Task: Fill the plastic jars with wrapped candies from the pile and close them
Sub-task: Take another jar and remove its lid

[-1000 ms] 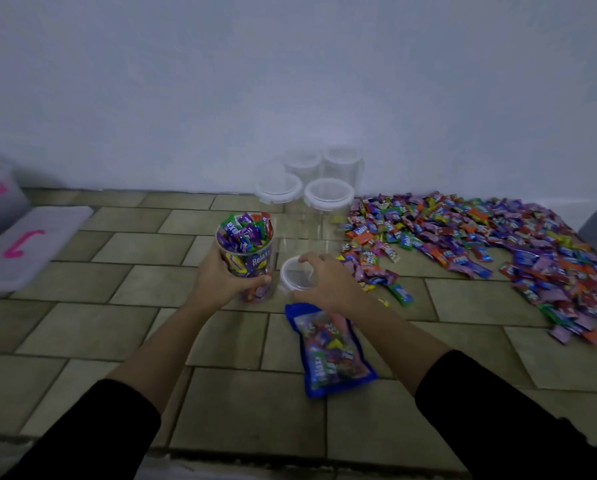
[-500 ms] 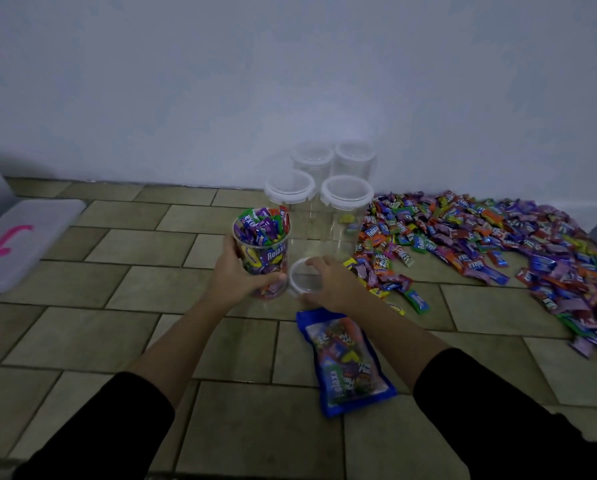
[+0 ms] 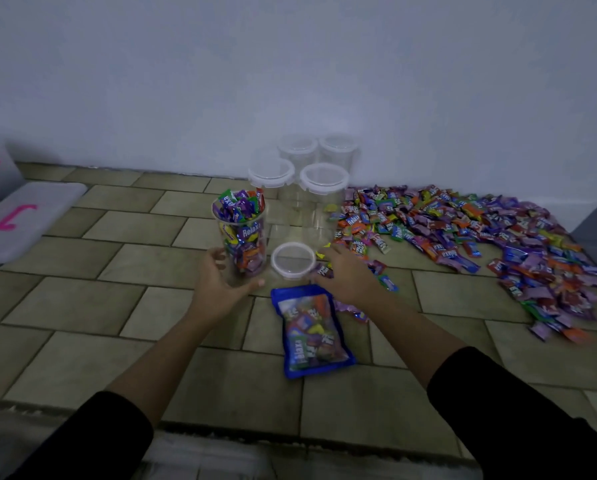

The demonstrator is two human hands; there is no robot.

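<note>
Clear plastic jar (image 3: 246, 244) stuffed with wrapped candies (image 3: 238, 206) now stands on the tiled floor (image 3: 82, 306). Our left hand (image 3: 217, 284) just let go, and our right hand (image 3: 347, 277), empty too, dropped the round clear lid (image 3: 293, 260) beside it, so it's still uncapped.

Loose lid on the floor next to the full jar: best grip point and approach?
Probably the rim of the lid, pinched across from above. It lies flat on the tiles, so only its round edge offers hold. Come from its right, where the right hand is; the filled jar stands close on its left.
</note>
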